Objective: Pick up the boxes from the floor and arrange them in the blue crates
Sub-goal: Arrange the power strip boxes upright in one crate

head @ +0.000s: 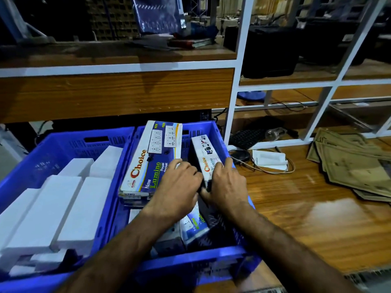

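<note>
Two blue crates stand side by side on the floor. The left crate [63, 142] holds several plain white boxes [69, 199]. In the right crate [203, 265] a printed power-socket box [148, 163] lies flat on a stack. A narrower printed box [206, 157] stands on edge against the right wall. My left hand [177, 187] and my right hand [226, 182] both grip this narrow box at its near end, fingers curled over its sides. Another printed box [193, 225] lies lower in the crate, partly hidden by my forearms.
A wood and white metal shelf unit [234, 85] rises just behind the crates. On the wooden floor to the right lie a keyboard [247, 138], a white adapter with a cable [270, 160] and flattened cardboard sheets [353, 166].
</note>
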